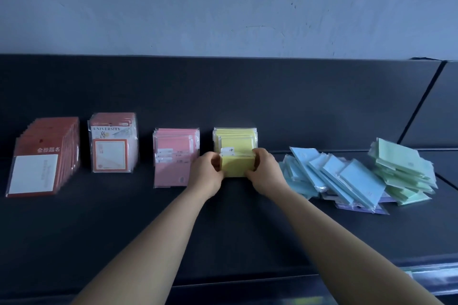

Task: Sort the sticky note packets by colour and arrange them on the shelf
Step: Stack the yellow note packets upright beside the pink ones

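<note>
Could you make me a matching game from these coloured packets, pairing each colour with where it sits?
Things:
1. yellow packets
2. blue packets
3. pink packets
4. green packets
Places:
a. far right of the loose heap
b. gripped between left hand and right hand
c. tidy row just left of the hands
d. loose heap just right of the hands
Pairs: 1-b, 2-d, 3-c, 4-a

We count four tidy rows of packets on the shelf (247, 230): one of red-brown packets (44, 156), one of "UNIVERSITY" packets (111, 143), one of pink packets (173, 156), one of yellow packets (235, 141). There are also two loose heaps, one of blue packets (329, 176), one of green packets (401, 168), with at least two purple packets (381, 210) beneath. The packets within each group we cannot count exactly.
</note>
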Motion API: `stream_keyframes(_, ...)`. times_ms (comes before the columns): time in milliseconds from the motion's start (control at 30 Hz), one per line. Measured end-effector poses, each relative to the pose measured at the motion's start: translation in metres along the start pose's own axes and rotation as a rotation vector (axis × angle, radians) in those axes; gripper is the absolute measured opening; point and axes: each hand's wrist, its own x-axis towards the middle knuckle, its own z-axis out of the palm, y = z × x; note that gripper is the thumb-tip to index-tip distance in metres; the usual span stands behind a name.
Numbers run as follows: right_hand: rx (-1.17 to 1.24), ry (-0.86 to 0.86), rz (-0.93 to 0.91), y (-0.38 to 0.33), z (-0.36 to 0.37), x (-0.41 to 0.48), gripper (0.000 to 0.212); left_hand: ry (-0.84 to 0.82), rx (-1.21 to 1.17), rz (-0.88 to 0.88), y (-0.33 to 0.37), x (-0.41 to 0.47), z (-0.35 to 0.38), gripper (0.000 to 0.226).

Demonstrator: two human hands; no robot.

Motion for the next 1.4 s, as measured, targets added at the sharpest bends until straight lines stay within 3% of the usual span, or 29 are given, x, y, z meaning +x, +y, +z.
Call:
stream_keyframes(600, -0.037, -0.054, 0.049, -0.003, 0.003, -0.001, 0.054, -0.017, -0.004, -0.045, -0.005, 0.005, 0.0, 0.037)
stream_keyframes(833, -0.013, -0.032, 0.022, -0.008, -0.001, -0.009, 0.039, -0.034, -0.023, -0.049, 0.0, 0.0, -0.005, 0.038)
stream_keyframes(933, -0.038, -0.012, -0.035, -0.014, -0.009, -0.018, 0.047, -0.014, -0.041, 0.006, 0.009, -0.008, -0.012, 0.031)
stream_keyframes(1133, -0.1, 0.113, -0.143, -0.018, -0.035, -0.048, 0.066, 0.065, -0.089, 0.173, 0.035, -0.03, -0.029, 0.038)
stream_keyframes(1400, -0.23, 0.42, -0.199, 0.017, -0.099, -0.085, 0.048, -0.112, -0.194, 0.187, 0.069, -0.069, 0.001, 0.027)
